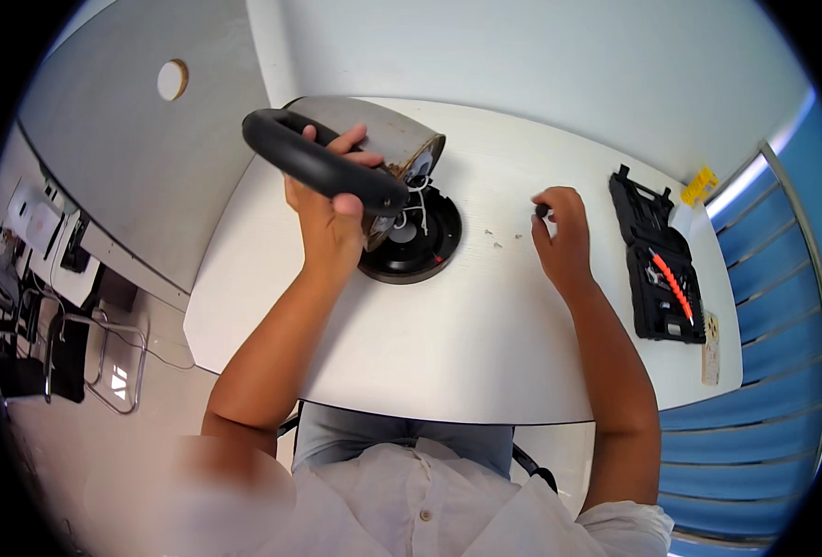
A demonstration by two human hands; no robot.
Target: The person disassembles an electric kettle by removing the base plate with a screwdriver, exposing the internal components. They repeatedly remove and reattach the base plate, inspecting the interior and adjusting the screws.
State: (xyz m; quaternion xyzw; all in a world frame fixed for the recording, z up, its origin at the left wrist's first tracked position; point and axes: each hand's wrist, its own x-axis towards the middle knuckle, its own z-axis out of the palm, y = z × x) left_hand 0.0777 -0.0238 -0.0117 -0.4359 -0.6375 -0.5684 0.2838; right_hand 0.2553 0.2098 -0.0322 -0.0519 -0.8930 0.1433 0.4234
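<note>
My left hand [323, 209] is wrapped round the thick black handle [313, 162] of an electric kettle. The kettle's steel body [360, 125] lies tipped on its side, its open bottom facing right. White wires [423, 209] run from that opening to a round black base part [439, 243], which lies on the table under the handle's end. Farther right, my right hand [564, 232] is closed in a pinch near the tabletop. Between its fingertips is a small black piece [542, 211], mostly hidden, whose kind I cannot make out. Three small screws [497, 245] lie just left of this hand.
An open black tool case [648, 251] stands on the white table [411, 353] at the right, an orange flexible shaft [673, 283] lying across it. Beside it are a pale remote control [711, 348] and a yellow item [699, 186]. A grey panel [151, 139] borders the left; metal railings [755, 292] stand right.
</note>
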